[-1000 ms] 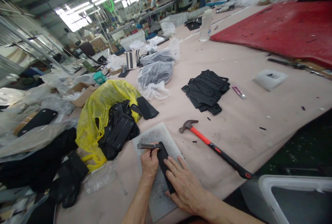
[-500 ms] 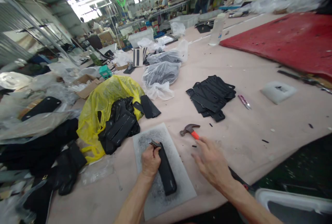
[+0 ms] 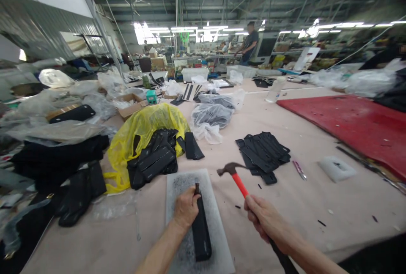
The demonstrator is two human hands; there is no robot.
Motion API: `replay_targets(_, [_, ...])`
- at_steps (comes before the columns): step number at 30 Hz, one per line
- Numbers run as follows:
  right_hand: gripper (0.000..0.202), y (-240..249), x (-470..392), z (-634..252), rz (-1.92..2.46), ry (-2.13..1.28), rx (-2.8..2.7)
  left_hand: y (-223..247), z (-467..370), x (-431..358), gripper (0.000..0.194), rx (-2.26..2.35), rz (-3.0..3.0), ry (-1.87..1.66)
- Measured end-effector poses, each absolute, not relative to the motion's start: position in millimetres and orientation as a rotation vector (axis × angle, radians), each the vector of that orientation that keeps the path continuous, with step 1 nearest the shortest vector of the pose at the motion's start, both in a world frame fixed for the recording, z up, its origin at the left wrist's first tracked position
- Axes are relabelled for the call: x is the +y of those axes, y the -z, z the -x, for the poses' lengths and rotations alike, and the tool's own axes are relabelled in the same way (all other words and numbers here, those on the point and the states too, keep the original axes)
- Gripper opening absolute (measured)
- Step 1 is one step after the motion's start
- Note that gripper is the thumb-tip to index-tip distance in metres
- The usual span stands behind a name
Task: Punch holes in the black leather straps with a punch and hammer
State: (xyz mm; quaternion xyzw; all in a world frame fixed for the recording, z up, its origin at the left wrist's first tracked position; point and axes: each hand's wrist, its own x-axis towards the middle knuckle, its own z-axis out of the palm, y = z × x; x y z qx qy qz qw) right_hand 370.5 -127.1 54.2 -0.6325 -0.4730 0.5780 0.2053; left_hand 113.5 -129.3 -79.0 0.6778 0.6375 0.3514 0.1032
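My left hand (image 3: 186, 207) is closed around a small metal punch (image 3: 197, 187), held upright at the far end of a long black strap piece (image 3: 201, 236). That piece lies on a pale board (image 3: 213, 198) marked with dark specks. In my right hand (image 3: 263, 217) is a claw hammer (image 3: 240, 184) with an orange and black handle, its head raised to the right of the punch and apart from it. The punch's lower tip is hidden by my fingers.
A yellow plastic bag (image 3: 122, 147) spills black pieces (image 3: 155, 162) to the left. A pile of flat black pieces (image 3: 264, 152), pink thread snips (image 3: 299, 170) and a white block (image 3: 336, 169) lie to the right. A red board (image 3: 355, 124) sits beyond. A person (image 3: 249, 45) stands far back.
My right hand has closed on the hammer handle and lifted the hammer off the table. The punch in my left hand has turned from slanted to upright. The view has tilted up and levelled.
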Motion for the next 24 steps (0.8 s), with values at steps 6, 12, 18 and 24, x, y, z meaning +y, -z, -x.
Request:
replay_targets(6, [0.031, -154, -122, -345, 1.252, -0.486, -1.831, 79, -113, -129, 0.015, 1.886, -2.018, -1.067])
replay_targets(12, [0.029, -128, -129, -336, 1.26, -0.284, -2.426, 81, -112, -131, 0.013, 1.899, -2.051, -1.091])
replay_targets(18, [0.031, -142, -131, -338, 1.218, -0.23, -2.344, 82, -112, -130, 0.012, 1.893, -2.079, -1.09])
replay_targets(24, [0.036, -149, -125, -337, 1.335, -0.318, -2.209, 81, -112, -130, 0.012, 1.861, -2.085, -1.095])
